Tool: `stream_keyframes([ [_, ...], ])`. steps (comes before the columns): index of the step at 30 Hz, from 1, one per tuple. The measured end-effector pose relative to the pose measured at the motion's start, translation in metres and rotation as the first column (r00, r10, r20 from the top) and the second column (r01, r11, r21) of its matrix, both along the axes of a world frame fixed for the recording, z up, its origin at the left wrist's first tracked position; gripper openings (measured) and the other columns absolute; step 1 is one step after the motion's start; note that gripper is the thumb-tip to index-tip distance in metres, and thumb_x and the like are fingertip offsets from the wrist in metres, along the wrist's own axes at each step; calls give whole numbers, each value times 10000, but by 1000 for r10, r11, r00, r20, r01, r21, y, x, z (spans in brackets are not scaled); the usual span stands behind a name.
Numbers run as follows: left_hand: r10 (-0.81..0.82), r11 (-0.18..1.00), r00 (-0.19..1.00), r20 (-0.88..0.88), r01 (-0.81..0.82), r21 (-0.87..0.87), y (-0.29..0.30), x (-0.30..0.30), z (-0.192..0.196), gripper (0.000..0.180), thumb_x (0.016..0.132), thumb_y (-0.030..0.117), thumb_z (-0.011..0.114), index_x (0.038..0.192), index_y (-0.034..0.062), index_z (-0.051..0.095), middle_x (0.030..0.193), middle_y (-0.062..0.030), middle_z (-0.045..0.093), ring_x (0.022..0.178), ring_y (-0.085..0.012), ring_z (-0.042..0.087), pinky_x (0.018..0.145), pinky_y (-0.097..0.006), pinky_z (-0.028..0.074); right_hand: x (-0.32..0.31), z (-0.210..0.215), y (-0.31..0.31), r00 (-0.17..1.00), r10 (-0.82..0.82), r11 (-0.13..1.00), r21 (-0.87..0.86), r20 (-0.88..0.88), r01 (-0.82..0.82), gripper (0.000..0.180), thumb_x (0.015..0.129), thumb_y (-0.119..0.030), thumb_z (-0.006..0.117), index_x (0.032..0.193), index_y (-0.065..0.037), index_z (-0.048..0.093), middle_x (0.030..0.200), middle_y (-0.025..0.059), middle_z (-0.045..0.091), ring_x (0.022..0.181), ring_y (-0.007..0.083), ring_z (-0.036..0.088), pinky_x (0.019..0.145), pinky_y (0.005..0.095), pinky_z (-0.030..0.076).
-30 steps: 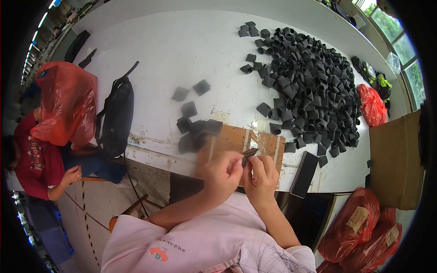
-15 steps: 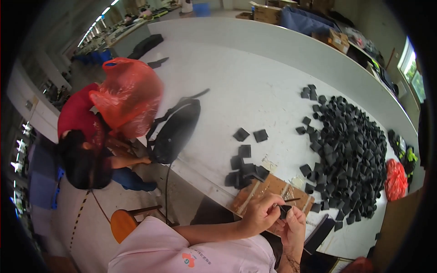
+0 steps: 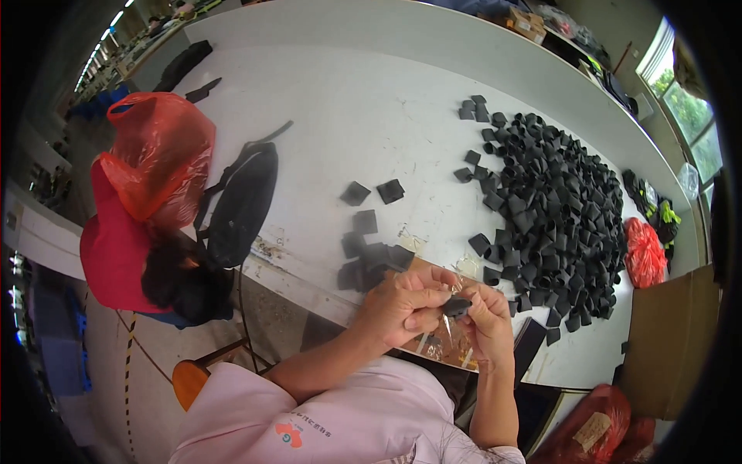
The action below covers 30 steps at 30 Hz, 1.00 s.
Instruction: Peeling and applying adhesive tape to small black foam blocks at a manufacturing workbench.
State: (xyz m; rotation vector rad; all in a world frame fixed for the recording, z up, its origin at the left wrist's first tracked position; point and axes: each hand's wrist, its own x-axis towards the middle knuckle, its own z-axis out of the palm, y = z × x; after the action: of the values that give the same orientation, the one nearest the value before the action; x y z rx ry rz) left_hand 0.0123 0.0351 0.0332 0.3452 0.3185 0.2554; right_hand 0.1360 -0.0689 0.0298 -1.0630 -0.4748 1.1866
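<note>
Over the brown board at the table's near edge, both my hands are raised and close together. My right hand pinches a small black piece, seemingly one of the folded black tabs. Against its other side, my left hand has its fingers curled in and closed. A thin, shiny, pointed sliver shows below the fingers; I cannot tell what it is or which hand holds it. A small stack of flat black pieces lies just beyond my left hand.
A big heap of black tabs covers the table's right side. Black bag at the left edge, beside a bent-over person and a red plastic bag. Wooden stool stands lower left; a cardboard box at right.
My view has shifted, so the table's contents sit further left and higher. Both hands stay together at the black piece; the dark thin stick by my fingers no longer shows. The other person bends lower.
</note>
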Motion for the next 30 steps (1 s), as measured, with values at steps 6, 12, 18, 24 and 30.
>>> stream_keyframes([
  [6, -48, 999, 995, 83, 48, 9, -7, 0, -6, 164, 846, 47, 494, 1009, 60, 475, 726, -28, 524, 355, -16, 288, 324, -155, 225, 4, 5, -5, 999, 48, 998, 33, 23, -49, 243, 814, -279, 602, 790, -44, 548, 633, -34, 474, 518, 34, 364, 459, 164, 289],
  [12, -3, 903, 999, -36, 18, 430, -20, -3, -6, 166, 866, 43, 470, 1031, 28, 457, 767, -17, 545, 558, 11, 426, 432, -125, 312, 5, -12, -10, 984, 81, 995, 50, 160, -90, 230, 854, -237, 551, 732, -46, 510, 621, -42, 427, 539, 39, 373, 472, 189, 309],
  [18, 397, -9, 897, 194, -208, 978, -17, 8, 13, 229, 824, 30, 527, 1051, 6, 510, 903, -76, 593, 823, -171, 576, 729, -238, 452, 2, 7, -10, 531, -230, 968, 137, 816, 209, 91, 791, -93, 552, 786, -6, 527, 694, 53, 505, 547, 107, 468, 482, 232, 366],
  [24, 228, 89, 957, 178, -203, 975, -18, 10, 8, 108, 815, 59, 560, 901, -5, 550, 914, -106, 563, 841, -166, 522, 734, -260, 411, -14, 19, -19, 299, -309, 947, 264, 903, 182, 379, 609, -188, 730, 901, -14, 561, 765, 95, 550, 665, 218, 529, 522, 298, 425],
  [30, 509, 714, 855, 99, -483, 507, -22, 7, 9, 65, 848, 68, 527, 862, 6, 516, 847, -83, 527, 842, -178, 472, 829, -316, 377, -19, 26, -11, 20, -369, 919, 361, 929, 160, 276, 599, -31, 697, 838, 8, 565, 740, 95, 552, 618, 241, 522, 499, 309, 420],
])
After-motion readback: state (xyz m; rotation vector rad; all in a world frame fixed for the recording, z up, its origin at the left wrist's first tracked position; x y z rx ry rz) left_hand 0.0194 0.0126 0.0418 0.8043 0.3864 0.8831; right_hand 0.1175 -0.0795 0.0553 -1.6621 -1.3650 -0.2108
